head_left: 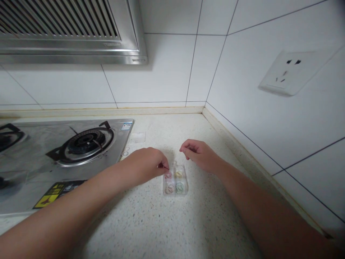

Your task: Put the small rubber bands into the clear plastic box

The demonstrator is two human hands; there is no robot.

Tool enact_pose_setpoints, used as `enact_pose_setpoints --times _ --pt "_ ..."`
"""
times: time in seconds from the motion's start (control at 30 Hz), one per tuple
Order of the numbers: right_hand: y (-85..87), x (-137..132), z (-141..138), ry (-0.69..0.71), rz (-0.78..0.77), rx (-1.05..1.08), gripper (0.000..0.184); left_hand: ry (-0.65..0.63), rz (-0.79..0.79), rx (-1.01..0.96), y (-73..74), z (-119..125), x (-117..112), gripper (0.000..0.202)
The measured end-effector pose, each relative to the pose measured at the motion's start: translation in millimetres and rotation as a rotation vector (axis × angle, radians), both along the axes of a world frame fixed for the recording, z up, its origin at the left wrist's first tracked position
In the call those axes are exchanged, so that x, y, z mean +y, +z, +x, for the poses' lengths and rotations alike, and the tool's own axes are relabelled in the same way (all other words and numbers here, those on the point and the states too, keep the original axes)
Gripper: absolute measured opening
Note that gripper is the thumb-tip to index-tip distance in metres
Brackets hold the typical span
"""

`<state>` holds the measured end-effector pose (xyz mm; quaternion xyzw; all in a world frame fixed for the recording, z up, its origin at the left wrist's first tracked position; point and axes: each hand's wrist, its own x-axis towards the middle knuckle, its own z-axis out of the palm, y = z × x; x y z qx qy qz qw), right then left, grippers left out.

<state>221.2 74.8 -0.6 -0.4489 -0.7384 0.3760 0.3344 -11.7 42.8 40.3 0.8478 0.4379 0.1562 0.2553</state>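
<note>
On the counter lies a small clear plastic box [174, 194] divided into compartments. Thin coloured loops sit in it: pink loops [168, 175] at far left, yellow loops [178, 174] at far right, brownish loops [169, 188] at near left and green loops [179, 187] at near right. My left hand [151, 162] is closed in a pinch, fingertips down at the pink compartment; what they hold is too small to make out. Beyond the box's right side, my right hand [196, 151] is raised with thumb and fingers pinched together, and anything between them is hidden.
A few pale loops [125, 153] lie left of my left hand, beside the gas stove [124, 135]. Behind them rests a flat clear plastic piece [138, 137]. A range hood [134, 39] hangs above. Tiled walls meet at the back right, with a socket [285, 72] on the right one.
</note>
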Motion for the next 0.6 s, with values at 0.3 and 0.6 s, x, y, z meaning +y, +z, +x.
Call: enact_pose_setpoints --times 0.3,0.6 --pt "-0.9 0 -2 0.022 0.004 -0.008 0.019 -0.023 0.005 0.026 -2.7 -2 5 0.012" --pt "-4.4 0 -3 0.02 0.04 -0.006 0.021 0.037 0.005 0.003 13.9 -18 17 0.017"
